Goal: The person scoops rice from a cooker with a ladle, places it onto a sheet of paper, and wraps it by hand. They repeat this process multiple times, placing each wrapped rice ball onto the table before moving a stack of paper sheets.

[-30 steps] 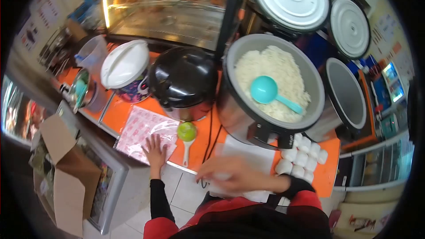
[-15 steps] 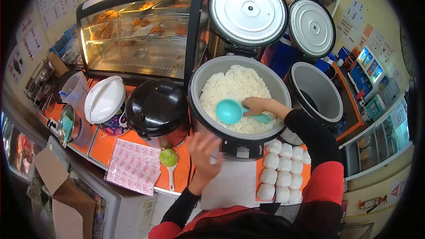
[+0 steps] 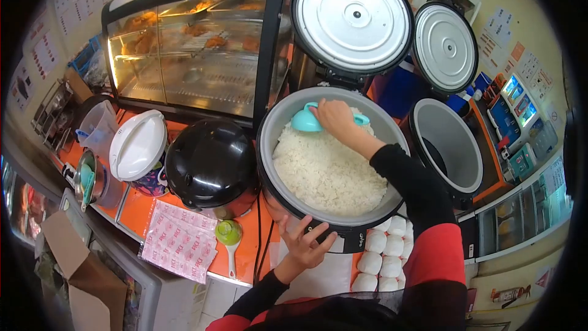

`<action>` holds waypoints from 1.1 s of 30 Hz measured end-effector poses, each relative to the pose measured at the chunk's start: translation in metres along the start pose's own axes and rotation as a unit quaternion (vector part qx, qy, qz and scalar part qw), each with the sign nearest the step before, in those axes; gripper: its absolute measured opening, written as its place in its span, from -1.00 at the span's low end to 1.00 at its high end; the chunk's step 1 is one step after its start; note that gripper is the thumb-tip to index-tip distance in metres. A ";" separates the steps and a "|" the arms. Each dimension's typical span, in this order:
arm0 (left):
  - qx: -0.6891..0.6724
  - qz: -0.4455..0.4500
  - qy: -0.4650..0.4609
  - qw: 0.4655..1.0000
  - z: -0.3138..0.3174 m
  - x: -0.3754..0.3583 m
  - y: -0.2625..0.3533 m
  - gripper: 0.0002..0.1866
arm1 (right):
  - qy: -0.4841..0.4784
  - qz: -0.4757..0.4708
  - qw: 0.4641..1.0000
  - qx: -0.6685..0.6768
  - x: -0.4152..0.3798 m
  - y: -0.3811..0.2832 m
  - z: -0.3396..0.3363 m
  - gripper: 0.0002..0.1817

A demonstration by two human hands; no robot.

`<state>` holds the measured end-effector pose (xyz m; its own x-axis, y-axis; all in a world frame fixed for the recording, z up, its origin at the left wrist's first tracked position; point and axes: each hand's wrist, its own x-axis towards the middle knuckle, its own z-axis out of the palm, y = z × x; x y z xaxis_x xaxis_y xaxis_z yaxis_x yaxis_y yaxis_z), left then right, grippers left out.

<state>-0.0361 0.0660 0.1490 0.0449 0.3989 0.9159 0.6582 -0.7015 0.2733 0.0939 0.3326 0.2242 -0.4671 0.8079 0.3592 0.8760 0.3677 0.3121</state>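
In the head view, my right hand [image 3: 338, 121] is closed around the handle of a turquoise scoop [image 3: 304, 121]. The scoop is tipped and meets the rice at the far side of a large rice cooker [image 3: 267, 165]. White cooked rice [image 3: 324, 175] fills much of the pot. My left hand [image 3: 304, 246] is open, fingers spread, at the cooker's front rim and holds nothing. Beneath that hand lies a white sheet [image 3: 321, 277]. To its right, several white wrapped rounded bundles [image 3: 370, 262] sit in rows, partly covered by my right arm.
Left of the cooker stand a black-lidded pot [image 3: 211, 162], pink printed wrappers [image 3: 180, 242] and a green scoop [image 3: 228, 233] with a white handle. A second open cooker [image 3: 471, 178] is on the right. Raised lids [image 3: 354, 18] and a heated display case [image 3: 208, 86] stand behind.
My right hand has carried the scoop to the far side of the rice and tipped it over. My left hand has moved right to the cooker's front, fingers spread.
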 end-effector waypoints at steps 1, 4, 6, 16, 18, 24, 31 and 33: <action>0.003 0.000 0.002 1.000 0.000 -0.001 0.001 -0.67 | 0.036 -0.019 0.999 0.000 -0.002 0.001 0.002 -0.57; 0.011 0.012 0.008 1.000 -0.002 0.002 0.000 -0.76 | -0.048 -0.086 0.994 -0.043 -0.018 -0.006 0.021 -0.61; 0.011 0.015 0.011 1.000 -0.001 0.003 0.000 -0.81 | -0.065 -0.094 0.993 -0.034 -0.035 -0.004 0.017 -0.74; -0.014 0.024 -0.013 1.000 -0.003 0.004 -0.002 -0.83 | -0.316 -0.077 0.940 0.102 -0.127 0.019 -0.081 -0.50; -0.011 0.023 -0.020 0.999 -0.005 0.006 -0.002 -0.81 | -0.399 -0.067 0.904 0.138 -0.128 0.026 -0.104 -0.42; -0.038 0.016 -0.031 0.999 -0.003 0.003 -0.004 -0.88 | -0.646 0.030 0.736 0.202 -0.091 0.049 -0.100 -0.33; -0.054 0.008 -0.071 0.996 -0.007 -0.002 -0.006 -0.81 | -0.402 -0.002 0.865 0.302 -0.117 0.028 -0.051 -0.42; -0.052 0.006 -0.077 0.996 -0.009 -0.004 -0.006 -0.81 | -0.326 0.030 0.891 0.315 -0.098 0.036 -0.038 -0.41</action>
<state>-0.0470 0.0631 0.1469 0.1731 0.4705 0.8652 0.5753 -0.7614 0.2989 0.1665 0.2494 0.2341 -0.4275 0.8551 -0.2934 0.8867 0.3334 -0.3203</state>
